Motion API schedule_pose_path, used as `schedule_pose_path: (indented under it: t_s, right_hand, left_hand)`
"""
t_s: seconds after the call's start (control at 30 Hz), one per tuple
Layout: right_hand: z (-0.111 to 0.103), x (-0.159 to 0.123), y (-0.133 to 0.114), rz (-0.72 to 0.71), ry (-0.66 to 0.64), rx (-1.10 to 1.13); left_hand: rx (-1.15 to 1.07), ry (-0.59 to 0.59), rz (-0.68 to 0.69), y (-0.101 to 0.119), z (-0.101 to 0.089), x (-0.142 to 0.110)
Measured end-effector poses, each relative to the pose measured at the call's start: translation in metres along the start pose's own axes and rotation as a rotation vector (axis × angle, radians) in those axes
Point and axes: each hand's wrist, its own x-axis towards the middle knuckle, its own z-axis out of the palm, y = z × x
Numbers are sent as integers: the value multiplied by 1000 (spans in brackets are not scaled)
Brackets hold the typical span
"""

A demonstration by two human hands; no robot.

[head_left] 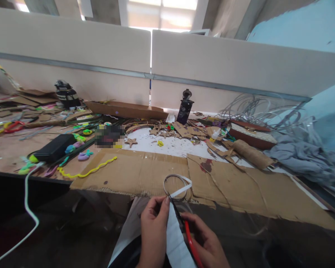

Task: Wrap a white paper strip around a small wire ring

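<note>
My left hand [153, 223] is closed in a pinch on a thin white strip bent into a loop [178, 184] just over the near edge of the cardboard sheet [134, 169]. My right hand [206, 242] is wrapped round red-handled scissors [184, 223], whose dark blades point up at the strip beside my left thumb. Both hands are low in the view, over my lap, with a white sheet [174, 238] lying between them.
The desk holds cardboard scraps [184, 130], a yellow pipe cleaner [86, 172], coloured bits, a black box [54, 147], a twine roll [251, 153], a dark bottle [185, 106], tangled tubing and grey cloth [296, 149] at right. White partitions [212, 67] stand behind. A white cable [28, 201] hangs at left.
</note>
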Motion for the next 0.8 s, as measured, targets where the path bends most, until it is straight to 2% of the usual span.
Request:
schedule_pose_path:
  t_s: [0.17,0.43,0.67,0.8]
  right_hand:
    - [-2,-1,8,16,-2,-35]
    - [-2,-1,19,-3,0,38]
    - [-2,-1,26,72,4,90]
    - [-8,4,32,62,5,149]
  left_hand:
    - [15,-1,4,1,-1,0]
    - [-12,-15,-14,0,-2,1]
    - [-57,-25,-61,-1,-2,0]
    - [-126,-53,-96,3,-2,1]
